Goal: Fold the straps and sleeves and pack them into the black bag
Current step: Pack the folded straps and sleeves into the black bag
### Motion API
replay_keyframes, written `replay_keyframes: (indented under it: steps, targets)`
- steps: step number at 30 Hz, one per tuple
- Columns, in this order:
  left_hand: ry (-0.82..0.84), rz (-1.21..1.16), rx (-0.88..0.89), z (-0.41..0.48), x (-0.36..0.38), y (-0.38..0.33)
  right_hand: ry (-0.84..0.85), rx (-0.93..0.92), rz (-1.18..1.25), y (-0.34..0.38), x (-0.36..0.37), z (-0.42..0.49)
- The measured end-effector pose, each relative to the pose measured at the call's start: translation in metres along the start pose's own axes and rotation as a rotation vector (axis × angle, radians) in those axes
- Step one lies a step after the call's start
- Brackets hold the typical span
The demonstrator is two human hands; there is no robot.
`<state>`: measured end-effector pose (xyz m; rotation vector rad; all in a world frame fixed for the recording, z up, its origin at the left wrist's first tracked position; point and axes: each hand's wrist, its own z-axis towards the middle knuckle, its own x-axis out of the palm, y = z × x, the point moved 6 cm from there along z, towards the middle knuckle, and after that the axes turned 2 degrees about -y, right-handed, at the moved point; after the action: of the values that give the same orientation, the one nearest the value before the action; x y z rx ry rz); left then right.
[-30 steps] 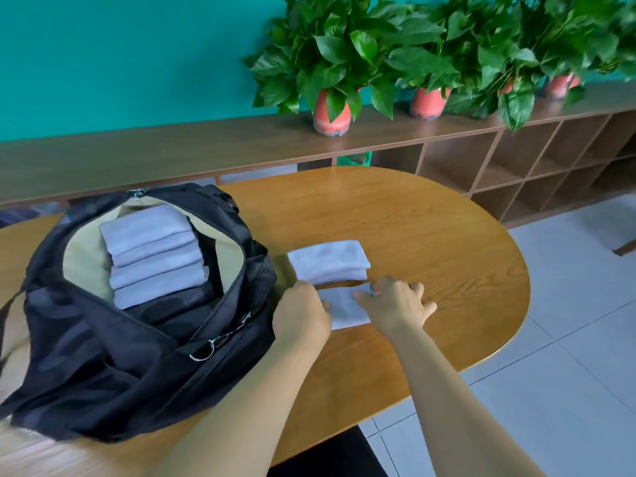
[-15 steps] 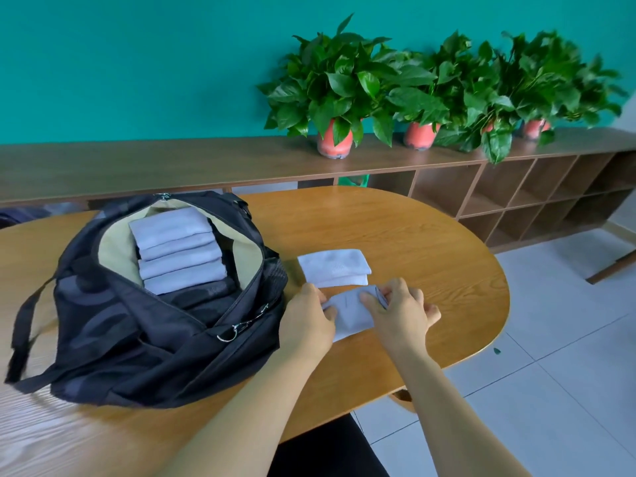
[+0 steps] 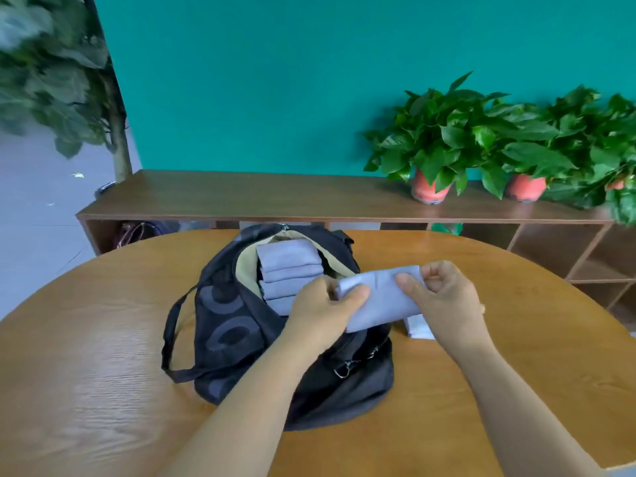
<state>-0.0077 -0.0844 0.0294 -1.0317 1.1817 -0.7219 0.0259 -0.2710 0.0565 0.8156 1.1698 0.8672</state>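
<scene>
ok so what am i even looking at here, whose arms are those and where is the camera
No machine here: a person works with two bare hands. The camera sits on their head, looking forward and down, so the arms reach in from below. On the wooden table stands an open black bag with a stack of folded cloths inside. The left hand and right hand together pinch one more grey cloth over the bag. A pale folded piece lies on the table beside the bag, partly hidden by the right hand. Behind is a low shelf with potted plants.
</scene>
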Motion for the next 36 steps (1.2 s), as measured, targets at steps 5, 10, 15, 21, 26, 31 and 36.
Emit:
replay_keyframes:
  steps: [5, 10, 15, 21, 26, 31, 36]
  targets:
    - [-0.127, 0.044, -0.085, 0.034, -0.051, 0.038, -0.008, -0.048, -0.371, 0.014, 0.074, 0.025]
    - [-0.237, 0.250, -0.079, 0.075, -0.081, 0.048, 0.026, -0.108, -0.524, 0.029, 0.130, 0.054]
    - [-0.208, 0.486, -0.118, 0.095, -0.086, 0.064, 0.097, -0.138, -0.644, 0.019, 0.164, 0.074]
    - [-0.225, 0.704, -0.117, 0.095, -0.080, 0.069, 0.076, -0.201, -0.719, 0.004, 0.175, 0.082]
    - [-0.229, 0.763, -0.049, 0.089, -0.076, 0.072, 0.031, -0.262, -0.771, 0.000, 0.177, 0.080]
    - [-0.303, 0.771, 0.034, 0.078, -0.083, 0.064, -0.046, -0.308, -0.734, 0.003, 0.168, 0.079]
    - [-0.222, 0.826, 0.363, 0.078, -0.072, 0.062, -0.294, -0.707, -0.708, 0.021, 0.161, 0.051]
